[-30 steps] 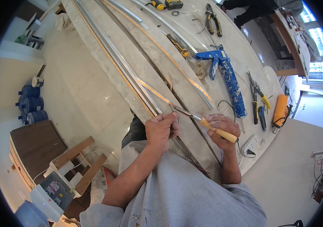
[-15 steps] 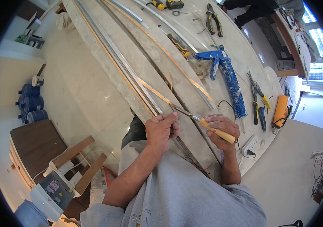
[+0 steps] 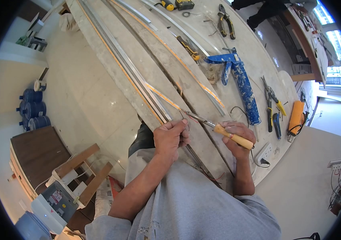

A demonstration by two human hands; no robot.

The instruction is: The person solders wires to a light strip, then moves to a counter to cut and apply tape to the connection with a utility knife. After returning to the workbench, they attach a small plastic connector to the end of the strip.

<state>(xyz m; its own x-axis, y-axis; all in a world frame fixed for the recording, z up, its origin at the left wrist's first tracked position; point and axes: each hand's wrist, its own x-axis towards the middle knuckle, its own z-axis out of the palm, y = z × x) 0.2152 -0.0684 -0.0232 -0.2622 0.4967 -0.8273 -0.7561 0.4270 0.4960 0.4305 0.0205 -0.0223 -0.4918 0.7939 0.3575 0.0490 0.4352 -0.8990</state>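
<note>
My right hand (image 3: 237, 136) is wrapped round the wooden handle of a soldering iron (image 3: 222, 130). The iron's metal shaft points up and left, its tip close to the end of a short orange-yellow LED strip (image 3: 162, 96). Whether tip and strip touch is too small to tell. Just below that end, my left hand (image 3: 171, 138) is closed in a pinch on a thin wire (image 3: 188, 125). Long metal channels (image 3: 128, 66) run beneath the strip along the table's near edge. Another LED strip (image 3: 174, 52) curves across the tabletop further away.
On the worktable (image 3: 202, 148) lie a blue caulking gun (image 3: 244, 90), pliers (image 3: 226, 22), snips (image 3: 272, 104), an orange tool (image 3: 296, 118) and a power strip (image 3: 264, 156). Another person (image 3: 266, 12) is at the far bench. Blue water bottles (image 3: 32, 106) stand at left.
My right hand and the soldering iron have shifted slightly right and down, drawing the tip back a little from the strip end. My left hand has hardly moved.
</note>
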